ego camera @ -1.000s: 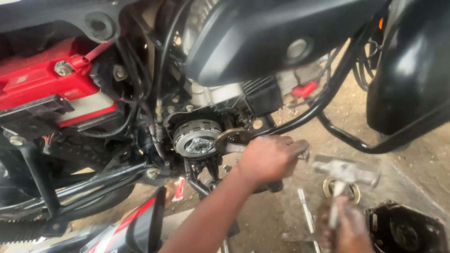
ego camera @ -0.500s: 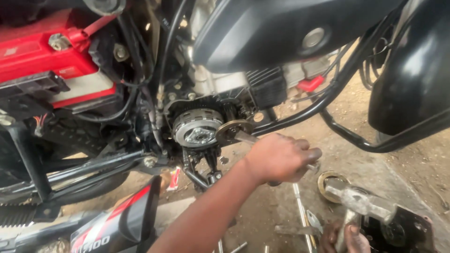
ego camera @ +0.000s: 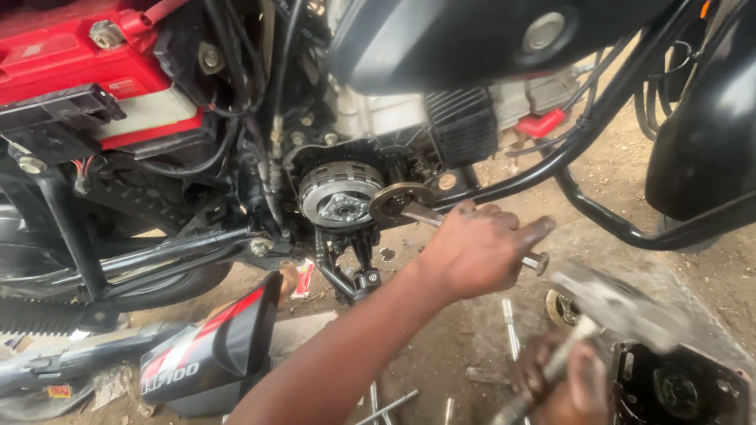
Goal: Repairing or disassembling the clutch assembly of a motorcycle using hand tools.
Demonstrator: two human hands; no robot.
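Note:
My left hand [ego camera: 480, 256] is closed around the handle of a metal wrench [ego camera: 419, 214]. The wrench head sits on a round brass-coloured gear [ego camera: 396, 201], beside the exposed silver clutch [ego camera: 340, 194] of a motorcycle engine. The wrench's free end [ego camera: 537, 262] sticks out past my fingers. Low at the right, my right hand [ego camera: 563, 378] grips the handle of a hammer. Its blurred steel head [ego camera: 618, 305] hangs just below and to the right of the wrench's end.
A red battery [ego camera: 71, 55] sits at the upper left and a black fuel tank [ego camera: 472, 31] overhangs the engine. Black frame tubes [ego camera: 606, 216] cross at the right. On the dirt lie a red-and-black side panel [ego camera: 213, 346], a black engine cover [ego camera: 681, 389], a metal ring [ego camera: 559, 308] and loose tools [ego camera: 510, 330].
The hammer in my right hand has swung, its head now blurred close to the wrench's end. My left hand has kept its hold on the wrench. The view has shifted a little.

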